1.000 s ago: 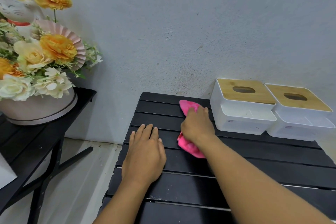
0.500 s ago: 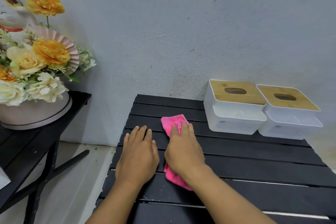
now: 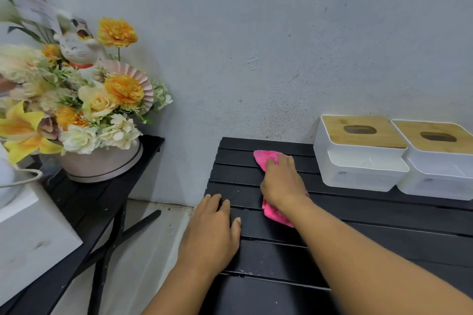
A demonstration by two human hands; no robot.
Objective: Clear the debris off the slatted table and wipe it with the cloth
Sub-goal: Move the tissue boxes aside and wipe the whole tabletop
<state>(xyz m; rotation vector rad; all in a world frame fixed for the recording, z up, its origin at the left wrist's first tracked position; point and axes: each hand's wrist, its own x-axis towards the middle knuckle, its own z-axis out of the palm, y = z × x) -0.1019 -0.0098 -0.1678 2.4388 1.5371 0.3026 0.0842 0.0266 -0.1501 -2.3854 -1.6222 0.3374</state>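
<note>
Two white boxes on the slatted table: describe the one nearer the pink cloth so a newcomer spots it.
Start at the black slatted table against the grey wall. At its back right stand two white boxes with wooden lids. Yours is the left box, nearest the right hand on the pink cloth; the right box is farther.

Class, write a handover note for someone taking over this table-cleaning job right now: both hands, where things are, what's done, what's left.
Left hand: open, flat on the slatted table near its left edge.
Right hand: flat on the pink cloth, pressing it onto the far slats.
Two white boxes stand on the table's far right, by the wall.
Done: no large debris in sight.
Left: a few pale specks on a near slat; wipe the near slats and the right part, around the boxes.
</note>
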